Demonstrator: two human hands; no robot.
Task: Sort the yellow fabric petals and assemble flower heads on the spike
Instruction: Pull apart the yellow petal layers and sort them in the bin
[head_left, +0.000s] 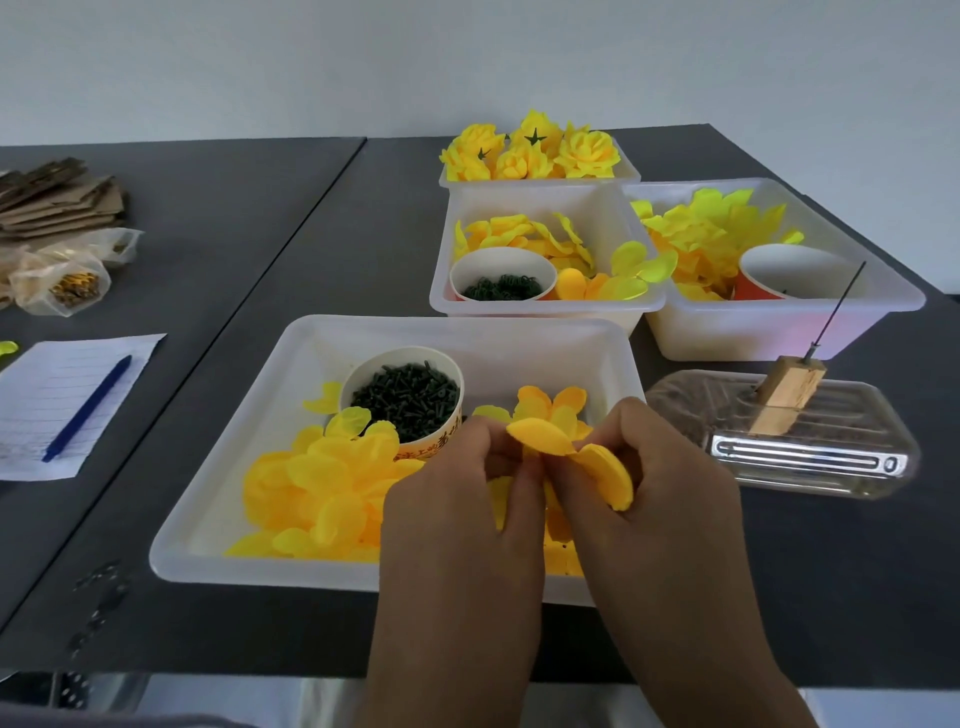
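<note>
Nearest the camera, over the front edge of the near tray (218, 519), the left hand (457, 519) and right hand (660, 509) meet, fingertips pressed close, both pinching a small stack of yellow petals (540, 436); part of the stack curls over the right fingers. Within the tray, a loose petal heap (322, 488) lies at left, touching a paper cup (402, 400) filled with dark green pegs, and one orange-yellow petal piece (550, 402) lies just behind the hands. Left of the tray, on the dark table (208, 260), a blue pen (88, 408) rests on lined paper (47, 384). Right of the tray, a clear plastic lid (779, 441) carries a wooden block (787, 389) from which the bare spike (836, 309) rises, tilted right. Behind, a middle bin (545, 306) holds petals and a cup of green rings (504, 286); beside it a right bin (779, 332) holds paler petals and another cup (795, 273). Farthest, a rear bin (537, 182) holds finished flower heads (535, 148). At far left lie cardboard pieces (57, 195) and plastic bags (62, 280).
</note>
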